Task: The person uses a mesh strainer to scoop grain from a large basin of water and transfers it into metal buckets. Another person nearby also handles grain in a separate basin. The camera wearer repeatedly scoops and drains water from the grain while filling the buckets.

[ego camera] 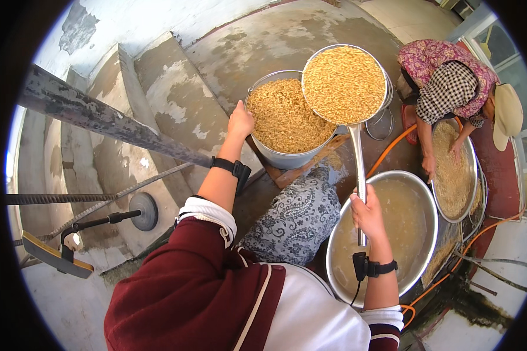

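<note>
My right hand (367,209) grips the metal handle of a round, long-handled strainer or ladle (344,85) heaped with golden grain. Its bowl is raised over the right side of a metal bucket (277,151), which is nearly full of similar wet-looking grain (290,114). With my left hand (240,119) I touch the bucket's left rim, fingers curled at the edge; whether they close on the rim or the bail is hard to tell. Below my right forearm lies a wide metal basin (430,245) of cloudy brownish water (395,206).
At right a person (452,87) bends over an oval metal basin of grain (454,171), both hands at it. An orange hose (391,145) runs across the floor. Concrete steps (167,92) and a metal rail (114,123) stand at left. Boards (290,175) lie by the bucket.
</note>
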Demonstrator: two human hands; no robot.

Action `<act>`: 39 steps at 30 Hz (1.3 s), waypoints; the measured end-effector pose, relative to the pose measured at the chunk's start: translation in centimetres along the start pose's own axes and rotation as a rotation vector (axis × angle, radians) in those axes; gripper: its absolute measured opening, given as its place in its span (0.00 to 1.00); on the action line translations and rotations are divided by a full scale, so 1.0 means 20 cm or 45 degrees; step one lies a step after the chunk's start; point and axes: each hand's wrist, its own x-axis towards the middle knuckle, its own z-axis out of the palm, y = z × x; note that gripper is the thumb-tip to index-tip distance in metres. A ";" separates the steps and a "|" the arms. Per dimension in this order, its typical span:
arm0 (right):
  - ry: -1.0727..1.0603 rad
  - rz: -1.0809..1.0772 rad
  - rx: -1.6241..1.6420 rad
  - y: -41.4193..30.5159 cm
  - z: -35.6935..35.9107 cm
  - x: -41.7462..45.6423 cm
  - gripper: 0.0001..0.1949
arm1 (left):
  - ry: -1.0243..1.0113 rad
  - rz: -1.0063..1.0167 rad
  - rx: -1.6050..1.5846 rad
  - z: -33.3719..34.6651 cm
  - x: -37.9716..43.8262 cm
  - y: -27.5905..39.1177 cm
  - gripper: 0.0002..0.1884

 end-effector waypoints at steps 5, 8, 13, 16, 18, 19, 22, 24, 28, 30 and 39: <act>0.121 -0.167 -0.654 0.07 0.06 0.14 0.11 | 0.008 0.021 -0.006 0.03 0.03 -0.05 0.27; 0.154 -0.220 -0.779 0.08 0.07 0.17 0.12 | 0.047 0.067 -0.026 0.04 0.05 -0.08 0.27; 0.231 -0.335 -0.961 0.05 0.08 0.18 0.13 | 0.018 0.029 -0.033 0.05 0.07 -0.09 0.28; 0.243 -0.382 -1.092 0.02 0.09 0.19 0.14 | -0.007 0.011 -0.047 0.05 0.08 -0.09 0.28; 0.267 -0.408 -1.159 0.00 0.10 0.20 0.15 | 0.013 0.008 -0.045 0.05 0.08 -0.09 0.28; 0.286 -0.378 -1.197 0.00 0.11 0.21 0.15 | 0.019 0.018 -0.041 0.05 0.07 -0.09 0.28; 0.348 -0.332 -1.273 -0.02 0.13 0.22 0.15 | 0.026 0.028 -0.031 0.05 0.07 -0.09 0.28; 0.410 -0.323 -1.320 -0.03 0.14 0.23 0.15 | 0.009 0.033 -0.020 0.04 0.07 -0.09 0.28; 0.543 -0.407 -1.246 -0.02 0.15 0.25 0.16 | 0.000 0.017 -0.002 0.04 0.06 -0.08 0.28; 0.573 -0.484 -1.126 -0.01 0.13 0.26 0.16 | 0.035 0.024 0.016 0.04 0.06 -0.07 0.28; -0.069 -0.102 0.565 -0.02 -0.06 0.09 0.11 | 0.001 0.031 0.009 0.03 0.06 -0.10 0.28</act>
